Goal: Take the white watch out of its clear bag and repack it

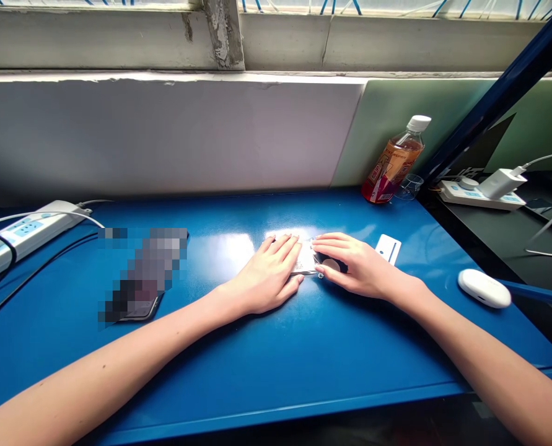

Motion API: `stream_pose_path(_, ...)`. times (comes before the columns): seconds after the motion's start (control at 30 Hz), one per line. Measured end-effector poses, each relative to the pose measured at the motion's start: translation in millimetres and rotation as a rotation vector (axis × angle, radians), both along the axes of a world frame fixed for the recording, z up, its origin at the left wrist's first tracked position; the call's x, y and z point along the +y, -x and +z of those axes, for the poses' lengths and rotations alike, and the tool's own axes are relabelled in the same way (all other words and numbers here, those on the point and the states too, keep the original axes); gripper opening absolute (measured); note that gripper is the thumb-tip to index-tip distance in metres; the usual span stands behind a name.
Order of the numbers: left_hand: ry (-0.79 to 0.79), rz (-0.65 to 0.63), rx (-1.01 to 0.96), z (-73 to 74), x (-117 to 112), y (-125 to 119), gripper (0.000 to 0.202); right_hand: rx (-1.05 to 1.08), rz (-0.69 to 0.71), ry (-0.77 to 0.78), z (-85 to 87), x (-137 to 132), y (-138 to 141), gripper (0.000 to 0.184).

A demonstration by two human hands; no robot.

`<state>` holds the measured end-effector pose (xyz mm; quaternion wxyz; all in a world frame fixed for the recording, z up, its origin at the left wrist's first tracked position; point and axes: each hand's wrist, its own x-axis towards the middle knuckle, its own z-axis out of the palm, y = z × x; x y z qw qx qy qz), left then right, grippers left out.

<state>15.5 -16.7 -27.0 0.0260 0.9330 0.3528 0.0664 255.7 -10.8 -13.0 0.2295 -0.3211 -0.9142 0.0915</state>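
My left hand (269, 275) lies flat, fingers stretched out together, pressing on a small flat silvery piece (306, 260) on the blue table (276, 365). My right hand (354, 266) rests beside it with fingers curled over a small dark object (332, 264), thumb at its near edge. The two hands almost touch over the silvery piece. What the dark object is stays mostly hidden under the fingers.
A white card (388, 249) lies just right of my right hand. A white oval case (484, 288) sits near the table's right edge. A bottle of reddish drink (393, 162) stands at the back. Power strips (29, 232) (477, 193) flank the table; a phone (139, 306) lies left.
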Motion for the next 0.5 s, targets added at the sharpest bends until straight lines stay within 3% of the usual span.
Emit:
stream_pose_path(0.33, -0.004, -0.015, -0.017, 2.2, 1, -2, 0.060, -0.008, -0.028, 0.026, -3.2, -6, 7, 0.027)
stream_pose_path(0.5, 0.011, -0.005, 0.001, 2.5, 0, -2, 0.061, -0.097, -0.041, 0.016, -4.7, -12, 8, 0.036)
